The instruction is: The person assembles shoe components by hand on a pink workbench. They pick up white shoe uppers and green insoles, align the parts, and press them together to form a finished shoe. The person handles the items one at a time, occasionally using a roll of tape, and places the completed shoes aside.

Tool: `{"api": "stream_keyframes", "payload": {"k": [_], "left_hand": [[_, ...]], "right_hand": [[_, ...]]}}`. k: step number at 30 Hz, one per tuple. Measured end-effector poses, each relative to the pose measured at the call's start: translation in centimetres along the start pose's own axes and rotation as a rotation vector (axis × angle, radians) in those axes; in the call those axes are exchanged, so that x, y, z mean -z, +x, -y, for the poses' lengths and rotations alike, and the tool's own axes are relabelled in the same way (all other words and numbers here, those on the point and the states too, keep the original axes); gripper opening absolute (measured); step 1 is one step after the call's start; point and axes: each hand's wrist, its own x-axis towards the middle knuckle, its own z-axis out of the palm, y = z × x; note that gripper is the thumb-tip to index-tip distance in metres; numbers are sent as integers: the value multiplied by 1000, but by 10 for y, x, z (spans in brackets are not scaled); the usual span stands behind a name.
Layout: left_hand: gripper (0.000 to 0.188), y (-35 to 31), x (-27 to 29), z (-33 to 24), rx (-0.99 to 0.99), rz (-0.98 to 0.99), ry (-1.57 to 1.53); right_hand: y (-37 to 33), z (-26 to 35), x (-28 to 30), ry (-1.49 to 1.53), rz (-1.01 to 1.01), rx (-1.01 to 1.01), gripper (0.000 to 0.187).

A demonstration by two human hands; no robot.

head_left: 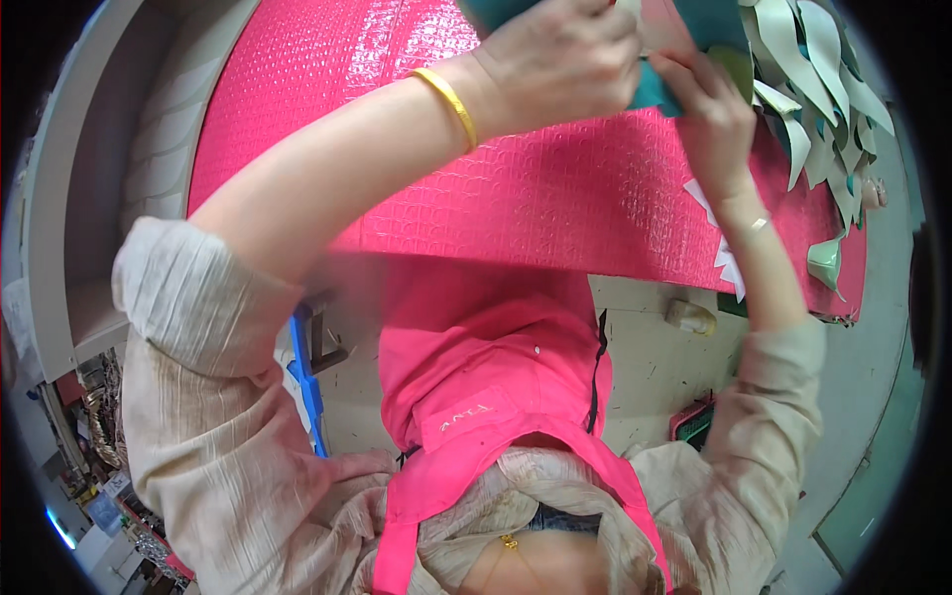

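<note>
Both my hands are at the far edge of view, above a pink table. My left hand [565,71], with a yellow bangle on its wrist, is closed, its fingertips turned toward the right hand. What those fingertips grip is hidden and blurred. My right hand [716,111] is closed on a teal piece of sheet material [653,91], which shows between the two hands. Behind the hands, larger teal material [706,22] is cut off by the top of the picture. More teal [488,12] shows beyond my left wrist.
The table has a shiny, quilted pink cover [516,203]. A pile of curved pale-green and teal strips [818,59] hangs at the far right. White paper scraps [727,260] lie near the right front edge. A grey cabinet [94,159] stands left; a blue frame [305,382] is below the table.
</note>
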Motion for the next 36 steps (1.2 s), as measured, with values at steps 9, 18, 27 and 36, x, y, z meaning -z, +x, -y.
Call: {"api": "stream_keyframes", "payload": {"k": [9, 18, 27, 36], "left_hand": [[6, -74, 19, -118, 261, 392, -105], [21, -61, -2, -113, 1112, 382, -428], [27, -48, -4, -102, 1105, 648, -379], [37, -69, 14, -144, 729, 342, -424]], "right_hand": [[-76, 70, -1, 130, 545, -55, 18], [2, 27, -32, 464, 1201, -245, 23], [9, 31, -43, 402, 1253, -227, 29], [14, 50, -31, 180, 1252, -92, 24]]}}
